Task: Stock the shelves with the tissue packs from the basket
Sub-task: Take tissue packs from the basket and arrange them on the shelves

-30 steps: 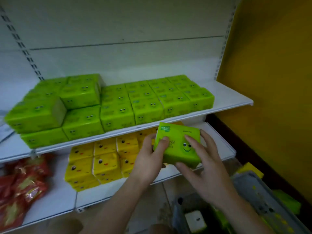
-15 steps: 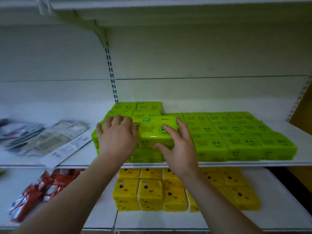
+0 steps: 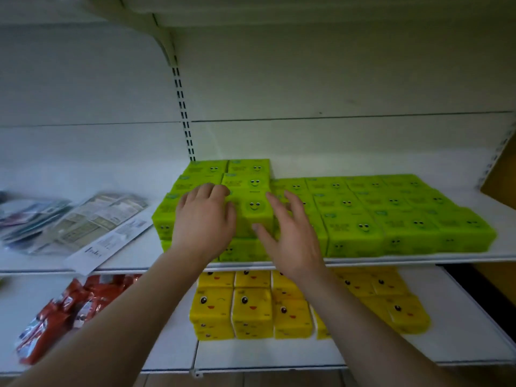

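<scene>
Green tissue packs [image 3: 354, 227] with smiley faces fill the middle shelf [image 3: 391, 259], stacked two high at the left. One green pack [image 3: 254, 208] sits at the front of the upper layer, between my hands. My left hand [image 3: 203, 222] lies over the upper packs just left of it, fingers draped across their tops. My right hand [image 3: 287, 233] hovers at its right side with fingers spread and straight; the thumb tip is at the pack's front face. The basket is out of view.
Yellow tissue packs [image 3: 251, 305] sit on the lower shelf [image 3: 265, 356], red foil packets [image 3: 64, 311] to their left. Flat printed packets [image 3: 92, 227] lie on the middle shelf's left part. A slotted upright [image 3: 181, 107] and a bracket rise behind; another shelf hangs overhead.
The green pack, carried up from below in both hands, now sits on the upper layer of the stack. My right hand has let go and spread its fingers; my left hand stays on the packs.
</scene>
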